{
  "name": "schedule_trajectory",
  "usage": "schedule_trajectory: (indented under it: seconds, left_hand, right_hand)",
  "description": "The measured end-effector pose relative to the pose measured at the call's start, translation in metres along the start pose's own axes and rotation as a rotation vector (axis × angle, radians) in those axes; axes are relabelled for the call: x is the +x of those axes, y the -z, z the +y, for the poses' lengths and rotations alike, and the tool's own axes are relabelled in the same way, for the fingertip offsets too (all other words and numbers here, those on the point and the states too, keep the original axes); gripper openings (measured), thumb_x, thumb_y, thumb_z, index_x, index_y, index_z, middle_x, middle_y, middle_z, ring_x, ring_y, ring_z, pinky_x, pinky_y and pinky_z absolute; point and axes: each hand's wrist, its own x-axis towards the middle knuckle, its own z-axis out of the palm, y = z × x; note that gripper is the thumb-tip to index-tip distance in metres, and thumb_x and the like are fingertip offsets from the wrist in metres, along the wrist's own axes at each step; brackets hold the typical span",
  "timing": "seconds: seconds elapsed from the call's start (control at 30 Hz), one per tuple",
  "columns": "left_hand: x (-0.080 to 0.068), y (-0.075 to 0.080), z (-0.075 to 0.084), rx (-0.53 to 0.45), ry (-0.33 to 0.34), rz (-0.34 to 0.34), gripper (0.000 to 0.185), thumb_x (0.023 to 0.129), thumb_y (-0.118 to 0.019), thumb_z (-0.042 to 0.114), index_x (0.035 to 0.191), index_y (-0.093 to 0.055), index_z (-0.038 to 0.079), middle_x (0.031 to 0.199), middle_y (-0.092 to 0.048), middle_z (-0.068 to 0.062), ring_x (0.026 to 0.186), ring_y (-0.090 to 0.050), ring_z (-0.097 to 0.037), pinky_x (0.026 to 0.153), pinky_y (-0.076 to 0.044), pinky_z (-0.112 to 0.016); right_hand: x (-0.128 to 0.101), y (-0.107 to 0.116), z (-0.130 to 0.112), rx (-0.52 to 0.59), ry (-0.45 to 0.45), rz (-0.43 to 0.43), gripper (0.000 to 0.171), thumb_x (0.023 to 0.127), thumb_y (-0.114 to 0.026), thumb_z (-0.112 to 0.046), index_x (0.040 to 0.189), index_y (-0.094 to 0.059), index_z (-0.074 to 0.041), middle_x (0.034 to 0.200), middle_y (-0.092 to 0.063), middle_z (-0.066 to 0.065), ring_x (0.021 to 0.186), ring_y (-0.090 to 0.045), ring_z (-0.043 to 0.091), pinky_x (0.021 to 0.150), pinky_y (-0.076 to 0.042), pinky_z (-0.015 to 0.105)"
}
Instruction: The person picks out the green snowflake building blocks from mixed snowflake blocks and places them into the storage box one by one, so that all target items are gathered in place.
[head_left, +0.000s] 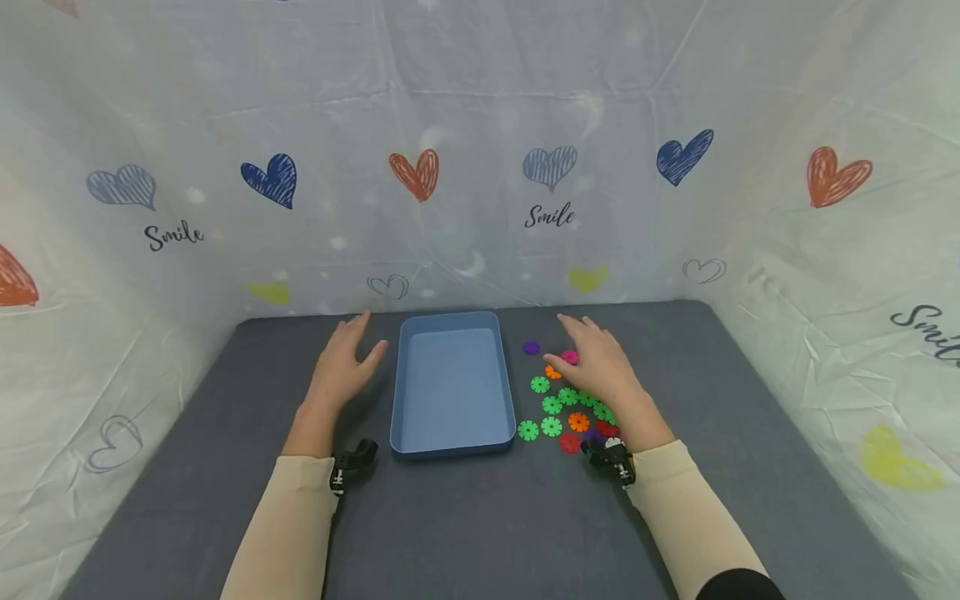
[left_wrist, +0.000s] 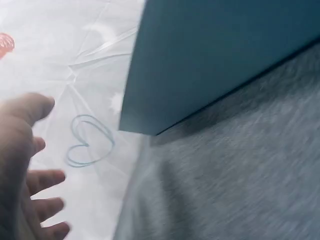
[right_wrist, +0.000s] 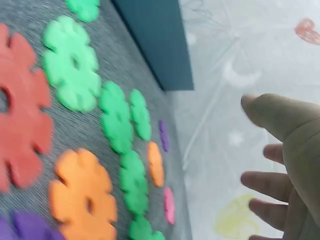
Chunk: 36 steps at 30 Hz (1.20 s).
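A blue rectangular tray point(head_left: 453, 382) lies on the dark grey table in the head view. To its left is my left hand point(head_left: 343, 367), fingers extended and holding nothing; the tray's side wall point(left_wrist: 200, 65) fills the upper part of the left wrist view. Right of the tray, my right hand point(head_left: 596, 360) hovers with spread fingers over scattered flower-shaped plastic discs. These include green discs point(right_wrist: 72, 64), an orange disc point(right_wrist: 85, 197), a red disc point(right_wrist: 20, 110), a purple disc point(head_left: 531, 347) and a pink disc point(head_left: 570, 357). The right hand and wrist hide some of them.
Behind the grey table point(head_left: 450, 525) hangs a white curtain point(head_left: 480, 100) printed with hearts and "Smile" lettering, and it also runs along both sides. Each wrist wears a black camera strap point(head_left: 352, 467). A black round shape point(head_left: 738, 585) shows at the bottom right.
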Motion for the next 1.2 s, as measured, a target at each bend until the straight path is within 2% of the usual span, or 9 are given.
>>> schedule_trajectory:
  seconds: [0.13, 0.27, 0.33, 0.4, 0.47, 0.53, 0.73, 0.93, 1.2]
  left_hand:
    - [-0.001, -0.009, -0.002, -0.209, 0.067, -0.083, 0.072, 0.108, -0.051, 0.046, 0.165, -0.023, 0.012, 0.164, -0.029, -0.022, 0.150, -0.025, -0.045, 0.117, -0.023, -0.065]
    - [-0.002, -0.017, -0.005, -0.333, 0.064, -0.132, 0.066, 0.108, -0.056, 0.038, 0.162, -0.032, 0.010, 0.156, -0.043, -0.023, 0.142, -0.040, -0.044, 0.112, -0.034, -0.062]
    - [-0.002, -0.021, -0.007, -0.373, 0.057, -0.150, 0.061, 0.107, -0.058, 0.032, 0.159, -0.038, 0.008, 0.149, -0.051, -0.023, 0.136, -0.049, -0.043, 0.109, -0.040, -0.060]
    - [-0.003, -0.023, -0.009, -0.392, 0.055, -0.163, 0.057, 0.106, -0.060, 0.028, 0.157, -0.043, 0.007, 0.142, -0.057, -0.023, 0.131, -0.054, -0.041, 0.106, -0.044, -0.058]
    - [-0.003, -0.025, -0.011, -0.399, 0.058, -0.170, 0.055, 0.106, -0.062, 0.025, 0.155, -0.046, 0.007, 0.138, -0.061, -0.023, 0.127, -0.057, -0.040, 0.104, -0.046, -0.057]
    - [-0.004, -0.025, -0.012, -0.415, 0.065, -0.176, 0.055, 0.105, -0.064, 0.025, 0.154, -0.047, 0.007, 0.136, -0.062, -0.023, 0.125, -0.058, -0.040, 0.104, -0.046, -0.058]
    - [-0.005, -0.026, -0.017, -0.451, 0.061, -0.231, 0.060, 0.102, -0.068, 0.023, 0.155, -0.047, 0.008, 0.132, -0.062, -0.021, 0.120, -0.059, -0.037, 0.100, -0.046, -0.057]
    - [-0.006, -0.030, -0.021, -0.471, 0.053, -0.259, 0.063, 0.099, -0.072, 0.025, 0.155, -0.047, 0.007, 0.133, -0.062, -0.020, 0.120, -0.057, -0.035, 0.102, -0.045, -0.057]
    - [-0.015, -0.011, 0.011, -0.527, 0.024, -0.301, 0.061, 0.101, -0.067, 0.012, 0.154, -0.042, -0.003, 0.144, -0.052, -0.030, 0.130, -0.050, -0.045, 0.107, -0.040, -0.063]
  right_hand:
    - [-0.001, -0.009, -0.005, 0.073, 0.016, -0.087, 0.072, 0.099, -0.069, -0.035, 0.159, -0.039, -0.007, 0.157, -0.044, 0.018, 0.144, -0.039, 0.041, 0.114, -0.033, 0.061]
    - [-0.001, -0.016, -0.010, 0.129, 0.032, -0.158, 0.068, 0.098, -0.071, -0.032, 0.156, -0.045, -0.008, 0.149, -0.053, 0.017, 0.133, -0.052, 0.038, 0.108, -0.043, 0.057]
    - [-0.001, -0.019, -0.011, 0.140, 0.051, -0.187, 0.063, 0.097, -0.073, -0.030, 0.151, -0.051, -0.006, 0.133, -0.062, 0.014, 0.117, -0.061, 0.033, 0.099, -0.049, 0.053]
    - [-0.001, -0.023, -0.011, 0.155, 0.068, -0.215, 0.056, 0.096, -0.075, -0.027, 0.144, -0.059, -0.004, 0.107, -0.066, 0.010, 0.091, -0.061, 0.026, 0.084, -0.052, 0.046]
    - [0.000, -0.025, -0.011, 0.166, 0.074, -0.242, 0.047, 0.095, -0.077, -0.024, 0.134, -0.066, -0.002, 0.083, -0.056, 0.005, 0.071, -0.050, 0.020, 0.073, -0.046, 0.040]
    - [0.000, -0.027, -0.011, 0.180, 0.059, -0.268, 0.043, 0.093, -0.079, -0.023, 0.128, -0.069, -0.002, 0.072, -0.047, 0.002, 0.063, -0.042, 0.016, 0.068, -0.041, 0.037]
    - [0.000, -0.027, -0.004, 0.170, -0.008, -0.300, 0.044, 0.090, -0.082, -0.024, 0.127, -0.071, -0.004, 0.075, -0.052, 0.000, 0.069, -0.048, 0.015, 0.070, -0.043, 0.035]
    - [0.000, -0.027, -0.005, 0.144, -0.048, -0.287, 0.038, 0.089, -0.083, -0.026, 0.121, -0.076, -0.008, 0.076, -0.056, -0.001, 0.069, -0.050, 0.016, 0.066, -0.043, 0.034]
    - [0.000, -0.028, -0.006, 0.056, -0.012, -0.265, 0.029, 0.089, -0.084, -0.030, 0.113, -0.081, -0.015, 0.081, -0.060, -0.005, 0.072, -0.053, 0.014, 0.067, -0.047, 0.034]
